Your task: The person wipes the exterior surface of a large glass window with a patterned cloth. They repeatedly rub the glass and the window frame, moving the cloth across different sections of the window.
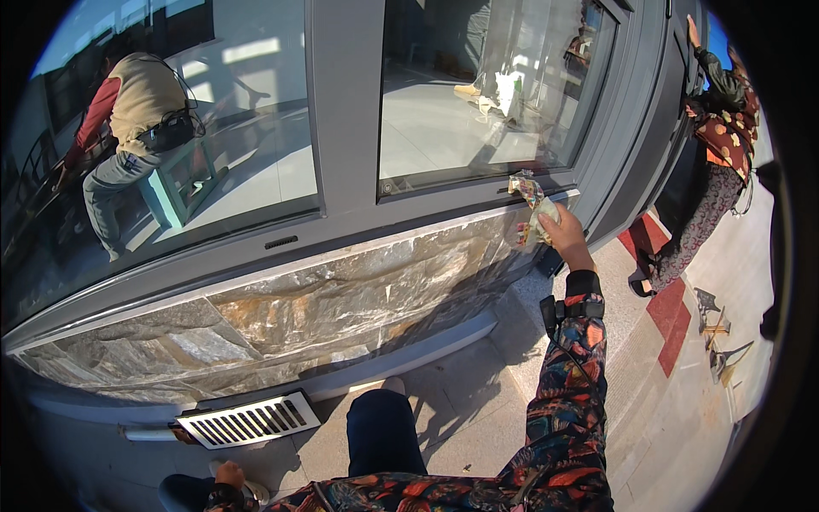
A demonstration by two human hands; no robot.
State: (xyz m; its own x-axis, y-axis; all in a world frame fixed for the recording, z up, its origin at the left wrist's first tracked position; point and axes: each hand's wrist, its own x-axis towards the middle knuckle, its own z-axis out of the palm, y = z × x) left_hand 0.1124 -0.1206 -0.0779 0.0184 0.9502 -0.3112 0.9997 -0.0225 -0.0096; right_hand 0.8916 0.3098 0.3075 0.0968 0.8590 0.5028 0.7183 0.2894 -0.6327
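My right hand (565,235) is stretched out towards the window and grips a crumpled, colour-printed piece of cloth or wrapping (532,203). Its upper end reaches the lower part of the grey window frame (464,203), close to the right pane (441,150). A loose lower end hangs before the stone-faced wall (358,281). My left hand (230,474) is low at the bottom left, near my bent leg. Its fingers look curled, but whether anything is in them cannot be made out.
A slotted grate (249,419) and a white pipe (150,434) lie by the wall base. At right, another person (723,134) reaches up beside the dark door frame. Small objects (723,365) lie on the paving. The left pane (256,128) shows a seated person (147,102).
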